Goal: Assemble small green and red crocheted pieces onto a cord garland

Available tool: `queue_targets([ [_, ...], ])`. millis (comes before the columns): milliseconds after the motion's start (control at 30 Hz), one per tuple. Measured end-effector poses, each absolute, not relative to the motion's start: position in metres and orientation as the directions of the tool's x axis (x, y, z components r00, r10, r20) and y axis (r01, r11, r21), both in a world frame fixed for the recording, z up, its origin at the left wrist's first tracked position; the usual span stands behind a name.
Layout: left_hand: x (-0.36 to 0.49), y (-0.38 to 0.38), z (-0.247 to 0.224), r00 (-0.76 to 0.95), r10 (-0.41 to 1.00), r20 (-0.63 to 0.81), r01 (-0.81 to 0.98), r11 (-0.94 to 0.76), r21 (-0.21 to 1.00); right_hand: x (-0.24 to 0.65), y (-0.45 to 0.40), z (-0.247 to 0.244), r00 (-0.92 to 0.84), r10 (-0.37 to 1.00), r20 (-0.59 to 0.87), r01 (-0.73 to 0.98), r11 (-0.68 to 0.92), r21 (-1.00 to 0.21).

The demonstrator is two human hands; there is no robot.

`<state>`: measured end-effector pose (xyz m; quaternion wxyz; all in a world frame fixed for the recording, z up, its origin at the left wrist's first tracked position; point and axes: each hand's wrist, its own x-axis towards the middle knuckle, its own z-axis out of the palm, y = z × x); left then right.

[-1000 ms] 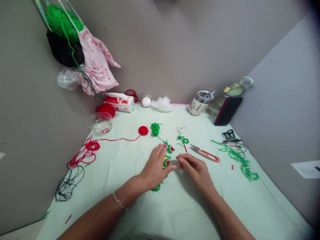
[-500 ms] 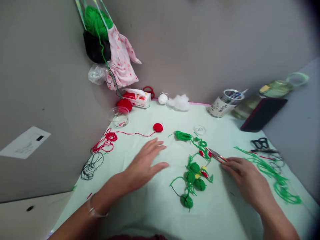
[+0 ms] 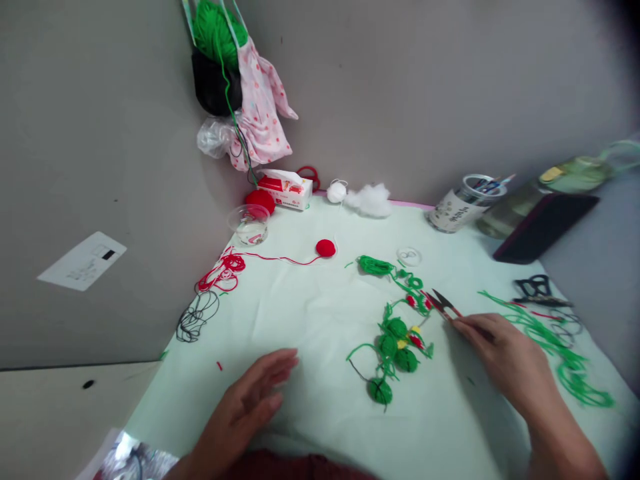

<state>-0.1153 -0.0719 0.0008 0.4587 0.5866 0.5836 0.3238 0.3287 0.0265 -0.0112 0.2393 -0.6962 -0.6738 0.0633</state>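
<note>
Gripping orange-handled metal snips point(image 3: 448, 304) rearward in right hand point(image 3: 507, 347), likely to leave blades free beside green-and-red yarn cluster point(image 3: 388, 345) at right, with left hand point(image 3: 245, 400) empty, thumb parted, near left.

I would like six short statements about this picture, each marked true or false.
1. The right hand holds the snips. True.
2. The snips are fully closed. False: they are open.
3. The left hand is apart from the snips. True.
4. The tissue box stands left of the pen can. True.
5. The tissue box is all black. False: it is red and white.
6. The two hands touch each other. False: they are apart.
</note>
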Motion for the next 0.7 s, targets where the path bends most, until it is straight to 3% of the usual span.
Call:
queue_targets([
  [33,-0.106,-0.058,0.009,0.198,0.971,-0.133,0.335,0.061,0.94,0.327,0.026,-0.008,0.103,0.965,0.243,0.903,0.011,-0.429],
  [100,-0.1,-0.035,0.019,0.158,0.984,-0.084,0.403,0.013,0.915,0.325,0.024,-0.002,0.156,0.954,0.256,0.89,-0.024,-0.455],
  [233,-0.132,-0.032,-0.007,0.158,0.976,0.148,0.747,-0.216,0.629,0.327,0.017,0.006,0.288,0.907,0.307,0.846,-0.09,-0.526],
  [367,-0.142,-0.059,-0.048,0.142,0.972,0.185,0.86,-0.214,0.463,0.327,0.013,0.014,0.366,0.856,0.365,0.807,-0.097,-0.582],
  [467,-0.094,-0.057,-0.049,0.327,0.932,0.156,0.757,-0.357,0.547,0.321,0.012,0.021,0.369,0.825,0.429,0.797,-0.043,-0.602],
  [600,-0.011,-0.006,-0.02,0.668,0.74,0.081,0.475,-0.508,0.718,0.312,0.008,0.03,0.378,0.81,0.448,0.756,0.009,-0.654],
  [700,0.025,0.05,-0.009,0.538,0.834,0.123,0.488,-0.427,0.761,0.311,0.005,0.035,0.424,0.768,0.479,0.723,0.031,-0.69],
])
